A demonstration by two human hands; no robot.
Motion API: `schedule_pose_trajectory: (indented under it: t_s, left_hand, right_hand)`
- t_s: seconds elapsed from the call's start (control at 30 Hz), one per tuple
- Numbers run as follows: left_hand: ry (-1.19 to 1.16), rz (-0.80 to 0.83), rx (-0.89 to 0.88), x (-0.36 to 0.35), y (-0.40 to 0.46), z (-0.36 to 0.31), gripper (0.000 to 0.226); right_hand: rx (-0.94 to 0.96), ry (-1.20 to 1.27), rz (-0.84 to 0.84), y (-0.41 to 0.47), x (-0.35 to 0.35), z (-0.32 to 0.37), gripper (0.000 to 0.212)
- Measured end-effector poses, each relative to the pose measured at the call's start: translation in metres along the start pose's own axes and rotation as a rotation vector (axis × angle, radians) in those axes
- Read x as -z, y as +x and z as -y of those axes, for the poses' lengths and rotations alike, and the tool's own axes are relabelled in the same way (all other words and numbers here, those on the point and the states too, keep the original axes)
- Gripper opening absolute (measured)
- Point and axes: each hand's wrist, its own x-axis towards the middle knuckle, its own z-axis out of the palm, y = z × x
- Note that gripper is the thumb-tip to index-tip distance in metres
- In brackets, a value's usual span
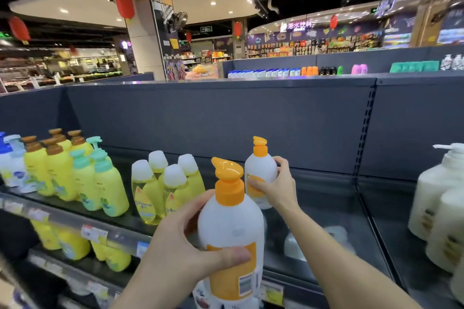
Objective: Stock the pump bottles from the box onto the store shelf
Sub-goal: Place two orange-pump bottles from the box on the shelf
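Dark store shelf (326, 198); each hand's grip closed around a white orange-pump bottle.

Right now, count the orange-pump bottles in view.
2. The near bottle is held in the left hand, in front of the shelf. The far bottle is gripped by the right hand, over the shelf. More may sit below the view.

The near bottle (232, 228) runs off the bottom edge, its base unseen; the left hand (190, 241) covers part of its label. The far bottle's (261, 170) lower label hides behind the right hand (273, 183). Price tags (94, 233) are too blurred to read. Cream bottles (437, 203) are cut by the right edge. No box shows.
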Motion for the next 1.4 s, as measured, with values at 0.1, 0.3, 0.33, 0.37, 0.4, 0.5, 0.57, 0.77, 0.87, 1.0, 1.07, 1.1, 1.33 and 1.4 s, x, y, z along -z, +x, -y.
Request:
schedule_pose_trajectory:
  t_s: [0.1,0.3,0.33,0.37,0.4,0.5,0.57,0.77,0.87,1.0,1.07,1.1,1.33,1.4]
  left_hand:
    - [-0.021,-0.006,-0.008,0.000,0.006,0.006,0.072]
    - [-0.072,0.023,-0.023,0.002,0.010,0.014,0.073]
    - [-0.075,0.029,-0.024,0.003,0.010,0.016,0.072]
    - [-0.075,0.039,-0.026,0.004,0.009,0.016,0.071]
    - [-0.075,0.049,-0.033,0.005,0.008,0.016,0.068]
    - [-0.064,0.038,-0.064,0.009,0.011,0.016,0.063]
    - [-0.045,0.031,-0.079,0.011,0.016,0.017,0.061]
    - [-0.078,0.046,-0.086,0.002,0.055,0.030,0.068]
    - [-0.088,0.059,-0.067,-0.008,0.075,0.039,0.070]
    - [-0.104,0.116,-0.027,-0.023,0.099,0.055,0.076]
    - [-0.100,0.146,-0.008,-0.029,0.110,0.065,0.079]
    - [-0.105,0.157,0.001,-0.031,0.115,0.071,0.079]
    - [-0.181,0.247,0.048,-0.026,0.129,0.094,0.069]
    - [-0.083,0.225,0.037,-0.029,0.126,0.095,0.069]
  right_hand:
    - [0.015,-0.025,-0.012,-0.001,-0.004,0.002,0.074]
    - [0.026,-0.121,-0.017,-0.004,-0.008,0.009,0.081]
    - [0.013,-0.143,-0.010,-0.005,-0.008,0.010,0.086]
    - [-0.003,-0.181,-0.007,-0.008,-0.007,0.011,0.095]
    - [-0.020,-0.232,-0.015,-0.013,-0.004,0.012,0.107]
    - [-0.033,-0.381,-0.020,-0.043,0.018,0.021,0.120]
    - [-0.022,-0.562,0.102,-0.075,0.040,0.019,0.115]
    - [-0.010,-0.975,0.393,-0.163,0.085,-0.005,0.103]
    - [0.045,-1.057,0.363,-0.174,0.089,-0.017,0.100]
    - [0.077,-1.044,0.272,-0.175,0.084,-0.022,0.104]
    - [0.087,-1.037,0.251,-0.175,0.084,-0.023,0.103]
    - [0.087,-1.033,0.245,-0.175,0.084,-0.023,0.103]
    - [0.083,-1.038,0.236,-0.175,0.083,-0.026,0.089]
    - [0.098,-1.050,0.220,-0.175,0.082,-0.029,0.086]
